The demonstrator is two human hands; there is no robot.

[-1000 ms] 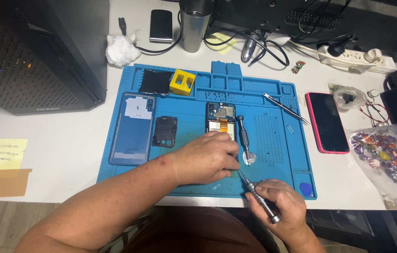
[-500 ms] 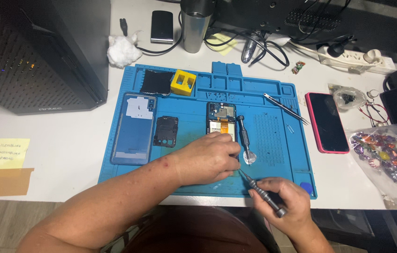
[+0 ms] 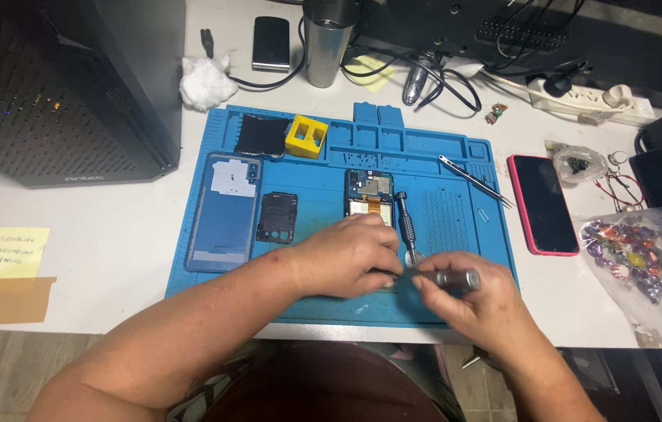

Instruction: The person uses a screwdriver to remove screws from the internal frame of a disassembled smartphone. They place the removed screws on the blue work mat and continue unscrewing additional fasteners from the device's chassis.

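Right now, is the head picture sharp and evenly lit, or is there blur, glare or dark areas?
Head view: the blue mat and opened phone are sharp and evenly lit; the left hand and right hand, which holds a screwdriver, look slightly soft; the candy bag shows small glints; the computer case and the top right corner are dark, with little detail.

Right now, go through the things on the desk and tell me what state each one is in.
Opened phone: back off, insides exposed, lying flat on the blue mat.
Back cover: removed, lying flat.
Red-cased phone: screen dark.
Left hand: resting over the opened phone's lower end.
Right hand: holding a screwdriver level.
Second screwdriver: lying loose.
Tweezers: lying unused.
Candy bag: lying on the desk.
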